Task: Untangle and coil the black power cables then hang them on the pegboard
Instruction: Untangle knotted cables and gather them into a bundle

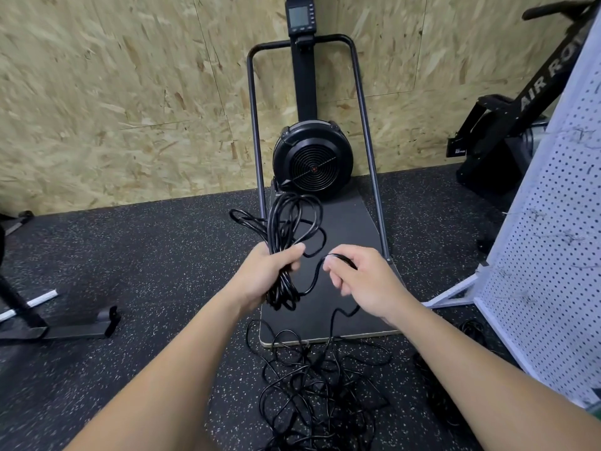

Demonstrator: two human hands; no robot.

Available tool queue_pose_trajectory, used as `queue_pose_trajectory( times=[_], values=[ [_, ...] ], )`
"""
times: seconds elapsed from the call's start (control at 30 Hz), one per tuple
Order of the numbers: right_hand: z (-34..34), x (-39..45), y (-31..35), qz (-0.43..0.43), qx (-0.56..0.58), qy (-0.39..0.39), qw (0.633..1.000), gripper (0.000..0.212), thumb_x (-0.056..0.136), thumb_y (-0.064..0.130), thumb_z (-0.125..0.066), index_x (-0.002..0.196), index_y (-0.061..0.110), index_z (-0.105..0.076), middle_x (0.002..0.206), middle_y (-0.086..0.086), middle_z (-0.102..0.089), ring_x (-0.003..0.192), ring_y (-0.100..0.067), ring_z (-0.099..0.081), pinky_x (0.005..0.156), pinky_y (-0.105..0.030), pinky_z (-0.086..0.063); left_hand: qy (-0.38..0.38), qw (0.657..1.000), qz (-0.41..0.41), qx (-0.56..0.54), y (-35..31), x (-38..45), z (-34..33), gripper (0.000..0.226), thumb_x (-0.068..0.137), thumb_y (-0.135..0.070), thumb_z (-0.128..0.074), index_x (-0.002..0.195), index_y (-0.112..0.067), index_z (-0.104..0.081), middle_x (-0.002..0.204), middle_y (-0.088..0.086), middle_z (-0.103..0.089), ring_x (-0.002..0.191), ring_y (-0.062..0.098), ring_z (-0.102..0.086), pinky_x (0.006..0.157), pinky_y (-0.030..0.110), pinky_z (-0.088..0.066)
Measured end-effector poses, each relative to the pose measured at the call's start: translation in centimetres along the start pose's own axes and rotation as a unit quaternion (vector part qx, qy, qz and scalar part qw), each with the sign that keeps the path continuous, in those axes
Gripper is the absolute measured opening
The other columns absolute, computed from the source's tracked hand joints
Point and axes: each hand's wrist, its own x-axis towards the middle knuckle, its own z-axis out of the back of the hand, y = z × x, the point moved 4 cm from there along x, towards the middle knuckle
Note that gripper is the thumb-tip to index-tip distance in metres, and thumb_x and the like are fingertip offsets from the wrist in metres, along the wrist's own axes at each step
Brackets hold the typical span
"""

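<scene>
Left hand point(273, 271) fist-grips coiled black cable bundle point(289, 222), loops sticking above and below fist. Right hand point(361, 281) pinches loose strand point(313, 278) beside bundle. Tangled cables point(318, 392) on floor below grip.

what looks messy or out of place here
A tangled heap of black cable sprawls loose on the floor, one strand trailing up to the right hand. The left hand grips a rough coil.

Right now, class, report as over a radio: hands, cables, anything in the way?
Left hand grips coiled loops. Right hand pinches loose strand. Tangled cable pile on floor. Pegboard right, nothing hung.
</scene>
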Motion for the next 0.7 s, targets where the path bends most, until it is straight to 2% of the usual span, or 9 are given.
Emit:
queue_pose_trajectory(
  times=[0.07,0.17,0.27,0.33,0.4,0.47,0.53,0.6,0.7],
  values=[
    [0.0,0.0,0.8,0.022,0.003,0.009,1.000,0.023,0.111,0.024,-0.060,0.095,0.016,-0.074,0.071,-0.004,-0.062,0.060,-0.013,-0.046,0.059,-0.023,-0.039,0.033,0.999,-0.017,-0.004,-0.2,-0.4,-1.2,0.038,0.104,-0.037,-0.075,0.088,-0.003,-0.070,0.083,0.007,-0.065,0.076,0.023,-0.054,0.071,0.037,-0.042],
    [0.4,0.2,1.5,0.033,-0.013,0.017,0.999,0.028,0.113,0.028,-0.058,0.095,0.015,-0.075,0.067,0.000,-0.056,0.058,-0.012,-0.041,0.056,-0.023,-0.034,0.059,0.996,-0.016,-0.068,-0.6,-1.2,-2.8,0.015,0.106,-0.024,-0.072,0.102,-0.010,-0.077,0.100,0.008,-0.071,0.094,0.024,-0.059,0.076,0.036,-0.046],
    [0.8,0.4,1.3,0.004,-0.093,0.024,0.995,0.035,0.114,0.029,-0.054,0.088,0.015,-0.073,0.058,0.012,-0.053,0.050,-0.005,-0.039,0.054,-0.022,-0.033,0.072,0.996,-0.016,-0.052,-0.7,-1.3,-3.5,0.028,0.111,-0.028,-0.065,0.109,-0.001,-0.076,0.111,0.016,-0.079,0.102,0.024,-0.068,0.079,0.034,-0.049],
    [0.5,0.1,1.4,0.008,-0.187,0.038,0.982,0.040,0.113,0.032,-0.051,0.080,0.020,-0.070,0.062,0.017,-0.062,0.052,-0.006,-0.048,0.056,-0.026,-0.039,0.079,0.996,-0.027,-0.026,-0.9,-1.3,-3.8,0.041,0.115,-0.029,-0.057,0.103,0.006,-0.074,0.103,0.025,-0.080,0.098,0.028,-0.074,0.076,0.030,-0.050],
    [0.0,-0.2,1.6,0.019,-0.227,0.030,0.973,0.041,0.112,0.035,-0.050,0.076,0.025,-0.067,0.071,0.016,-0.070,0.058,-0.008,-0.056,0.062,-0.033,-0.049,0.079,0.996,-0.048,0.009,-1.3,-1.3,-4.3,0.049,0.117,-0.028,-0.052,0.092,0.007,-0.074,0.091,0.025,-0.079,0.085,0.027,-0.075,0.078,0.027,-0.054],
    [-0.2,-0.1,1.3,-0.003,-0.190,0.000,0.982,0.039,0.106,0.043,-0.060,0.074,0.022,-0.064,0.066,0.013,-0.066,0.055,-0.009,-0.052,0.059,-0.031,-0.047,0.032,0.998,-0.046,0.011,-1.3,-1.2,-4.3,0.053,0.115,-0.034,-0.056,0.078,-0.001,-0.073,0.079,0.020,-0.074,0.072,0.027,-0.069,0.076,0.035,-0.055],
    [0.2,0.0,0.8,-0.057,-0.134,-0.006,0.989,0.049,0.097,0.057,-0.071,0.074,0.015,-0.060,0.063,0.007,-0.062,0.054,-0.012,-0.051,0.056,-0.029,-0.045,-0.046,0.999,-0.024,-0.013,-1.1,-0.7,-3.5,0.054,0.111,-0.040,-0.064,0.066,-0.011,-0.068,0.069,0.016,-0.066,0.060,0.026,-0.060,0.068,0.038,-0.052],
    [0.5,-0.2,0.4,-0.110,-0.068,0.044,0.991,0.053,0.098,0.058,-0.074,0.078,0.011,-0.061,0.068,0.001,-0.068,0.059,-0.014,-0.061,0.065,-0.033,-0.055,-0.086,0.995,0.001,-0.054,-0.9,-0.3,-2.8,0.050,0.107,-0.042,-0.069,0.064,-0.018,-0.062,0.069,0.013,-0.061,0.057,0.023,-0.054,0.060,0.035,-0.048],
    [1.1,-0.4,0.2,-0.127,-0.063,0.092,0.986,0.057,0.102,0.053,-0.073,0.084,-0.001,-0.069,0.078,-0.004,-0.079,0.072,-0.013,-0.074,0.086,-0.035,-0.063,-0.087,0.986,0.024,-0.138,-0.6,-0.1,-2.5,0.042,0.103,-0.043,-0.076,0.068,-0.026,-0.059,0.068,0.006,-0.056,0.057,0.020,-0.049,0.058,0.032,-0.042]
  ],
)
